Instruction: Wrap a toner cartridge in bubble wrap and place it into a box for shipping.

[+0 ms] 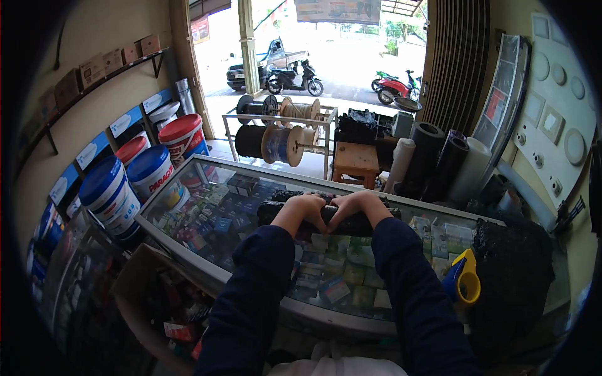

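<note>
Before me is a glass-topped display counter (263,263). Across it lies a bundle of black, crinkled plastic-like sheet (270,212), which looks like two rolls side by side. My left hand (308,209) grips the middle of the near roll, thumb on my side and fingers over the far side. Close beside it, my right hand (350,208) holds the same roll in the same way, the thumbs nearly meeting. The fingertips are partly hidden between the rolls. Small boxed goods (335,287) show through the glass below.
To the right stand a blue and yellow tape dispenser (463,279) and a heap of black sheeting (510,272). Paint pails (110,197) line the left side. Beyond the counter are a cable-spool rack (277,141), a wooden stool (356,160) and upright rolls (425,145). An open carton (136,282) sits lower left.
</note>
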{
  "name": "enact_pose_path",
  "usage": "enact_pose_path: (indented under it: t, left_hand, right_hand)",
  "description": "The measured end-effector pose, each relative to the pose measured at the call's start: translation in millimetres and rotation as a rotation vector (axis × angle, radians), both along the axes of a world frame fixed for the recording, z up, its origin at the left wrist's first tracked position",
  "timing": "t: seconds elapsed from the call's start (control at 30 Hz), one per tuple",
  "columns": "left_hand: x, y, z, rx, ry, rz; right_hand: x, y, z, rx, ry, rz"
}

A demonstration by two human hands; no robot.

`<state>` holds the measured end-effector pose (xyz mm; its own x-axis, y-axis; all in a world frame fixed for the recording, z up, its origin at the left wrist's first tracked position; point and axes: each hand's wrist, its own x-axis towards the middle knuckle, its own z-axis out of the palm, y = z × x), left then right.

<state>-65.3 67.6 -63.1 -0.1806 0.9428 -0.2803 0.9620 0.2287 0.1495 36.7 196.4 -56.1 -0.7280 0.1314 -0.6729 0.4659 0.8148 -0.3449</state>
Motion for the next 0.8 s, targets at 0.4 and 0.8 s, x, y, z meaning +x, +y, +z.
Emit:
enact_pose_path:
  t: [0.4, 0.8]
  left_hand:
    - [25.8, -30.8, -8.1, 0.202, 0.028, -0.021]
    - [81.4, -95.5, -44.5, 0.701, 0.463, 0.017]
  right_hand:
    - [38.4, -41.0, -3.9, 0.357, 0.289, 0.013]
    - [108.9, -83.6, 7.2, 0.544, 1.019, 0.142]
